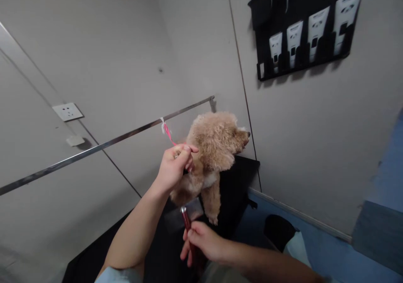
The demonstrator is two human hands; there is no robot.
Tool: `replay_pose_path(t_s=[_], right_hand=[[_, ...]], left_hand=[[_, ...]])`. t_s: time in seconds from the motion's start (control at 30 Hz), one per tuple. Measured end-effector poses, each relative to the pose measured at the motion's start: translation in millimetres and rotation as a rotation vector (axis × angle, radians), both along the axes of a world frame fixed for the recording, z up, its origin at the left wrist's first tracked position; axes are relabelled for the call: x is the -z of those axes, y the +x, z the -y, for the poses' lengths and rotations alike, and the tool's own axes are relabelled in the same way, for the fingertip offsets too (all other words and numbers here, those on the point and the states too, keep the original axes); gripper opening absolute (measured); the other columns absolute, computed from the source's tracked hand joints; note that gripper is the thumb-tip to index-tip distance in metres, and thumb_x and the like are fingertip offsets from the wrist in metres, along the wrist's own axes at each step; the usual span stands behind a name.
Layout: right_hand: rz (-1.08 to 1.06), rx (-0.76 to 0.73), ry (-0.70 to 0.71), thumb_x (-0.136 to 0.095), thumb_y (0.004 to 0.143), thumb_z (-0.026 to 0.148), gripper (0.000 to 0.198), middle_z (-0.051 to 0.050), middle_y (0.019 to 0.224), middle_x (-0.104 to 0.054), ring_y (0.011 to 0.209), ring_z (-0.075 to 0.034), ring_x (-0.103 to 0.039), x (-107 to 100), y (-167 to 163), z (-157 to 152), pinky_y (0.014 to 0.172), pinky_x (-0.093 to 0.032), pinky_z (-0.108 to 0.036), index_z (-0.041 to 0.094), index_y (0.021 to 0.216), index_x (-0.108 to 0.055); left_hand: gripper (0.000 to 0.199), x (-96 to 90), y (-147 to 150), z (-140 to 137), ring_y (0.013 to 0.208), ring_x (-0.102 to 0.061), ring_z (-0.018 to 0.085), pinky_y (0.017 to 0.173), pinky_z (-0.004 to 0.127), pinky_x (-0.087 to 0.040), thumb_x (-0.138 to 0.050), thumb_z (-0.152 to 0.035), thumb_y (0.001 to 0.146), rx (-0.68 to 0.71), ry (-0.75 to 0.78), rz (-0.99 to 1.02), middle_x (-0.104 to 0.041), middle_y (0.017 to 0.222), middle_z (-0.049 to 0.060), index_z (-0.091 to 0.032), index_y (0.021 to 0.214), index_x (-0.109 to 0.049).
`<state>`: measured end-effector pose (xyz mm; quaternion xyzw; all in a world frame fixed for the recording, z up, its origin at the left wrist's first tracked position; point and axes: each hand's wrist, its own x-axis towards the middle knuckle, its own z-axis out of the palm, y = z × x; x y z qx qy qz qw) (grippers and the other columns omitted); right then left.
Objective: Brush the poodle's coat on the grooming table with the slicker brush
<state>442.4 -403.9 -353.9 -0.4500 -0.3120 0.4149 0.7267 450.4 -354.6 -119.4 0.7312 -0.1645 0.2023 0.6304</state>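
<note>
Left hand [176, 163] closed, higher; right hand [203, 242] curled, lower; 2 forearms [140, 220] reach forward.

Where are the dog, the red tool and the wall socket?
Dog [215, 142]: head view, on the curly fur at the side of its head.
Red tool [187, 220]: head view, on the handle just above the fingers.
Wall socket [67, 111]: head view, on the faceplate.

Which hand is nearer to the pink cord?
The left hand, at the visible lower end of the pink cord; the right hand is farther down, holding a red-handled tool.
</note>
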Motion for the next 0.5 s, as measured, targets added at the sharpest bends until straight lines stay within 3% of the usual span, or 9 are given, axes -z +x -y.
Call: replay_pose_path(t_s=[0.07, 0.13, 0.2, 0.27, 0.37, 0.4, 0.5], right_hand=[[0.114, 0.217, 0.125, -0.056, 0.078, 0.07, 0.053, -0.006, 0.081, -0.068, 0.065, -0.015, -0.065, -6.1, 5.7, 1.0, 0.057, -0.047, -0.027, 0.02, 0.089, -0.043], [0.144, 0.314, 0.071, -0.057, 0.076, 0.07, 0.053, -0.005, 0.076, -0.066, 0.066, -0.015, -0.064, -9.4, 12.1, 1.2, 0.056, -0.046, -0.026, 0.02, 0.086, -0.042], [0.09, 0.243, -0.053, -0.053, 0.076, 0.072, 0.053, 0.0, 0.063, -0.062, 0.053, -0.014, -0.059, -8.0, 15.9, 2.9, 0.049, -0.043, -0.024, 0.021, 0.085, -0.038], [0.081, 0.157, -0.054, -0.048, 0.077, 0.074, 0.055, 0.002, 0.058, -0.06, 0.045, -0.013, -0.055, -7.3, 17.5, 8.0, 0.046, -0.041, -0.023, 0.021, 0.087, -0.037], [0.207, 0.292, 0.111, -0.051, 0.079, 0.069, 0.051, -0.002, 0.07, -0.065, 0.055, -0.013, -0.06, -13.6, 17.6, 18.1, 0.05, -0.044, -0.023, 0.02, 0.089, -0.04], [0.233, 0.347, 0.108, -0.052, 0.081, 0.065, 0.047, -0.001, 0.071, -0.065, 0.057, -0.013, -0.061, -15.7, 16.5, 20.4, 0.05, -0.044, -0.023, 0.02, 0.088, -0.04], [0.173, 0.352, -0.089, -0.046, 0.087, 0.055, 0.035, 0.004, 0.058, -0.059, 0.047, -0.012, -0.054, -16.4, 8.7, 22.6, 0.043, -0.039, -0.021, 0.021, 0.088, -0.039]], left_hand=[[0.031, -0.4, 3.3, 0.8, 0.04, -0.039, 0.007, 0.044, 0.02, -0.038, -0.064, -0.044, 0.084, 0.02, 0.022, -0.015, -0.039, 0.044, -0.007, -0.013, 0.08, -0.065], [0.033, -0.6, 6.0, 1.7, 0.04, -0.038, 0.007, 0.044, 0.02, -0.037, -0.065, -0.046, 0.082, 0.025, 0.037, -0.015, -0.039, 0.044, -0.008, -0.013, 0.08, -0.064], [0.036, -0.1, 7.3, 2.2, 0.04, -0.038, 0.007, 0.044, 0.02, -0.037, -0.065, -0.049, 0.081, 0.029, 0.059, -0.026, -0.039, 0.044, -0.008, -0.013, 0.08, -0.064], [0.04, 0.9, 7.2, 2.7, 0.041, -0.038, 0.007, 0.044, 0.021, -0.037, -0.065, -0.052, 0.079, 0.039, 0.101, -0.055, -0.039, 0.044, -0.008, -0.012, 0.079, -0.063], [0.045, 2.7, 5.8, 3.6, 0.042, -0.039, 0.008, 0.044, 0.021, -0.037, -0.065, -0.056, 0.077, 0.076, 0.185, -0.091, -0.041, 0.046, -0.007, -0.011, 0.081, -0.064], [0.047, 3.3, 5.4, 3.9, 0.042, -0.04, 0.008, 0.045, 0.022, -0.037, -0.065, -0.057, 0.077, 0.085, 0.206, -0.099, -0.042, 0.046, -0.007, -0.011, 0.082, -0.064], [0.049, 6.1, 5.1, 4.5, 0.043, -0.042, 0.008, 0.046, 0.022, -0.038, -0.065, -0.059, 0.076, 0.104, 0.244, -0.12, -0.042, 0.046, -0.007, -0.011, 0.082, -0.064]])
